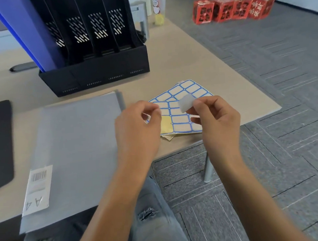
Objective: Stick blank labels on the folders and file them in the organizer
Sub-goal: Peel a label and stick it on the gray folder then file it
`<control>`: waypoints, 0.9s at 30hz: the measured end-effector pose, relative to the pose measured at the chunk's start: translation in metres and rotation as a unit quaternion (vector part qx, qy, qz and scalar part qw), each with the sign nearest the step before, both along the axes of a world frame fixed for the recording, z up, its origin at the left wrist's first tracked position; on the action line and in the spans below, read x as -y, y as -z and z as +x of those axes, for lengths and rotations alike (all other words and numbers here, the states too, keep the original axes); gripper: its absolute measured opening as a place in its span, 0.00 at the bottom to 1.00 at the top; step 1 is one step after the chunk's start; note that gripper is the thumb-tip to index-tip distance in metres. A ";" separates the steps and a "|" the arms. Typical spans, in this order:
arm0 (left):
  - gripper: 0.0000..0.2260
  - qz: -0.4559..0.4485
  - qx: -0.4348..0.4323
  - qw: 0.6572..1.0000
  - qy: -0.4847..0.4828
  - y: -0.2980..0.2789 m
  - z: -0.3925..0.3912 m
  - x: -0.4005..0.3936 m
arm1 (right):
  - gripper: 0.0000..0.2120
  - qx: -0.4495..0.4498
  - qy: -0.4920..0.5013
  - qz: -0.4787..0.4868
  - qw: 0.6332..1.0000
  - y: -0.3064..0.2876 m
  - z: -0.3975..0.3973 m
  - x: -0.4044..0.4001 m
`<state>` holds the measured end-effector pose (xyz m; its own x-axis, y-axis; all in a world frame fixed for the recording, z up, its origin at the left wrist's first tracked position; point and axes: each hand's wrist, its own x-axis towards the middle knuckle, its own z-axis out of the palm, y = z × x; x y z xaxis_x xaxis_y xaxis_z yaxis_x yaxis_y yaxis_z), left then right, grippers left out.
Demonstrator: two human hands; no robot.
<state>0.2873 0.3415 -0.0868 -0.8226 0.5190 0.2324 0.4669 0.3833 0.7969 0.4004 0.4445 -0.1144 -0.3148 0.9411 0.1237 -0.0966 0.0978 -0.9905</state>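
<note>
two folders (77, 144), one organizer (94, 49), four red boxes (233, 8)

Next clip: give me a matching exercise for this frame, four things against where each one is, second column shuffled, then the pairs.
Things:
1. blue folder
2. grey folder
3. peeled label
4. label sheets

Places:
A. pinched in the right hand, near the left hand
B. flat on the desk, right of the grey folder
C. standing in the leftmost slot of the black organizer
D. flat on the desk in front of the organizer

Pairs: 1-C, 2-D, 3-A, 4-B
</note>
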 end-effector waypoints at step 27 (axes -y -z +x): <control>0.09 0.192 0.302 0.933 -0.031 -0.010 -0.026 0.120 | 0.08 0.116 -0.200 0.118 0.966 -0.015 -0.062 0.087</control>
